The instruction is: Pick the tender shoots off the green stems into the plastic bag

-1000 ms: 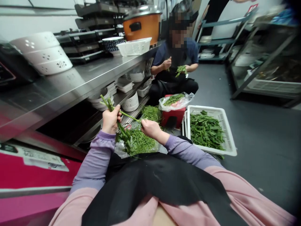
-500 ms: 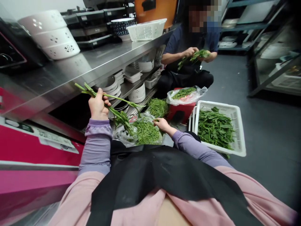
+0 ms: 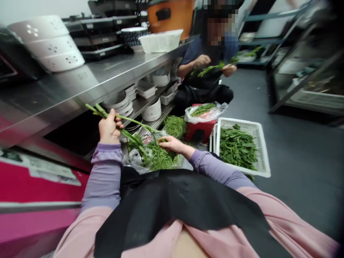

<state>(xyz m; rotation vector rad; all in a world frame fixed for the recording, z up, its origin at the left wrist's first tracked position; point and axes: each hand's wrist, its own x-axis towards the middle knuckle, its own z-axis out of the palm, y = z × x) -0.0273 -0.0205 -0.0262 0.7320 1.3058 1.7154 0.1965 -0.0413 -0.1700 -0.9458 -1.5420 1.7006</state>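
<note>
My left hand (image 3: 109,126) is closed around a small bunch of long green leafy vegetable stems (image 3: 131,138), with the cut ends poking out up and to the left. The leafy ends hang down to the right. My right hand (image 3: 172,143) pinches at the tip of one stem that stretches across from the bunch; dark green leaf shows at its fingertips. Below both hands lies a clear plastic bag (image 3: 133,157) with a heap of thin green stems (image 3: 163,159) in it.
A white basket (image 3: 266,157) of picked greens (image 3: 238,147) stands on the floor to the right. Beyond the bag are a red container (image 3: 200,130) and a second heap of greens (image 3: 174,125). A co-worker (image 3: 209,71) squats ahead, handling stems. A steel counter (image 3: 107,71) runs along the left.
My right hand has moved left, closer to the bunch, and now meets a stem's end. The left hand keeps its hold. The co-worker's hands have moved apart.
</note>
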